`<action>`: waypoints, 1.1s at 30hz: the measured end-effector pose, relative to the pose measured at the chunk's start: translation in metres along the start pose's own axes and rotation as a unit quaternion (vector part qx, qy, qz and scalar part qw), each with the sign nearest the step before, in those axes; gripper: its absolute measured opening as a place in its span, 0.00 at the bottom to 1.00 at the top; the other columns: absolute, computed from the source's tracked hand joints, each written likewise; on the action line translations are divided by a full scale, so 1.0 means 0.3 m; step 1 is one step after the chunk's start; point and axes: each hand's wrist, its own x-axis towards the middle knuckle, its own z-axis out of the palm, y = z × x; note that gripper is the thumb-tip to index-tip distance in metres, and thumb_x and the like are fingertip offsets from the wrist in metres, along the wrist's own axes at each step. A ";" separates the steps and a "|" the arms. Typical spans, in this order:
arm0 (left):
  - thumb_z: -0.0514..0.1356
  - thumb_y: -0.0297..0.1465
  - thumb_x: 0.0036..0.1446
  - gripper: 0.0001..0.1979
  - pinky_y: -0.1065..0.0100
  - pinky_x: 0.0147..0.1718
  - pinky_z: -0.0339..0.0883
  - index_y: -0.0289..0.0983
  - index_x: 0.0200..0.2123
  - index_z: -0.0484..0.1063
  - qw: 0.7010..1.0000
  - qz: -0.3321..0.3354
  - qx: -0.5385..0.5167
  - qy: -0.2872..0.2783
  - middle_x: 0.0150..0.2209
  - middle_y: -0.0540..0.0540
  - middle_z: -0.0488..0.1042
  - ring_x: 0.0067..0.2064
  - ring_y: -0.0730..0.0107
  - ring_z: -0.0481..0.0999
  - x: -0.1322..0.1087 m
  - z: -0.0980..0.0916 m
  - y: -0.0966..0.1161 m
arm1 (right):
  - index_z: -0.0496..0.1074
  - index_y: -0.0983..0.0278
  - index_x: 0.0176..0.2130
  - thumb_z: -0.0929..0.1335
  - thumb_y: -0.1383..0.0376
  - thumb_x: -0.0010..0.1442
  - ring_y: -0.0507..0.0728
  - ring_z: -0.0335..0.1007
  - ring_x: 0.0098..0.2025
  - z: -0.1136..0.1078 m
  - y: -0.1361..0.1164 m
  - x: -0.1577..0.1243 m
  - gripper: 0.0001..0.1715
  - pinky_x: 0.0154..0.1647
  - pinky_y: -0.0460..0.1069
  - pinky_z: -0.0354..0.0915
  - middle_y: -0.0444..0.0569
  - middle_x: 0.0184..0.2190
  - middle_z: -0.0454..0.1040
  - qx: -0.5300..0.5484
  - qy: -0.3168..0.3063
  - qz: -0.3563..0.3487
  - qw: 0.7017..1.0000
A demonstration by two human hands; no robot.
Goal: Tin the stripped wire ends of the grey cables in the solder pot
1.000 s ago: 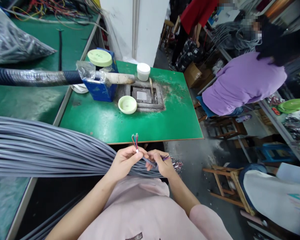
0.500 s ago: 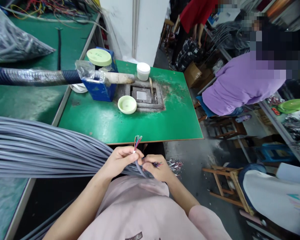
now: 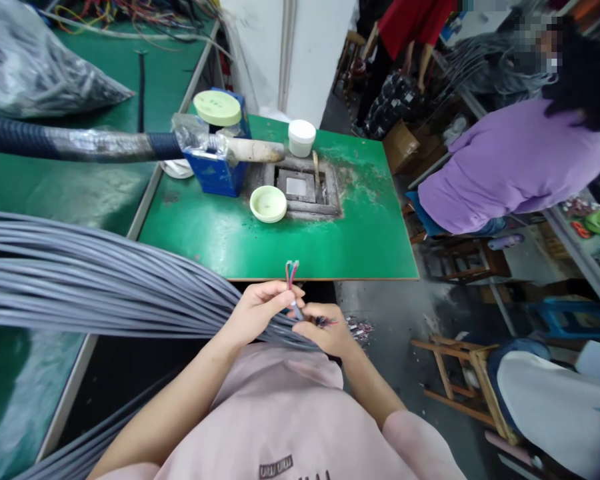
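A thick bundle of grey cables (image 3: 95,287) runs in from the left across my lap. My left hand (image 3: 260,310) is closed on the end of one grey cable, whose coloured inner wires (image 3: 291,272) stick up above the fingers. My right hand (image 3: 330,330) is closed just to its right, pinching another cable end with coloured wire tips (image 3: 325,322). Both hands touch at the fingertips, just in front of the green table's near edge (image 3: 325,278).
On the green table stand a blue box (image 3: 215,170), a pale green dish (image 3: 269,203), a white jar (image 3: 301,138) and a recessed metal frame (image 3: 300,190). A corrugated hose (image 3: 80,143) lies across from the left. A person in purple (image 3: 510,160) sits right; wooden stools (image 3: 460,380) stand on the floor.
The view has shifted a little. My hands have drawn closer together, and the cable end in my left hand stands more upright with its wire tips slightly higher.
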 end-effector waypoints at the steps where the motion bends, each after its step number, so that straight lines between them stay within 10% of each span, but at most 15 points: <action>1: 0.67 0.39 0.51 0.13 0.70 0.31 0.69 0.34 0.32 0.79 1.000 -0.003 -0.003 0.003 0.29 0.45 0.79 0.27 0.73 0.74 0.003 0.008 -0.001 | 0.79 0.66 0.33 0.71 0.58 0.55 0.52 0.69 0.26 -0.002 0.002 0.000 0.13 0.26 0.46 0.63 0.47 0.26 0.75 -0.006 0.012 -0.005 1.000; 33: 0.70 0.38 0.44 0.15 0.74 0.25 0.64 0.33 0.24 0.71 0.989 0.051 -0.055 0.129 0.21 0.50 0.74 0.22 0.79 0.68 0.026 0.040 0.001 | 0.80 0.63 0.38 0.66 0.61 0.62 0.48 0.61 0.18 -0.026 0.042 -0.017 0.14 0.21 0.44 0.57 0.42 0.16 0.67 -0.016 -0.015 -0.013 1.000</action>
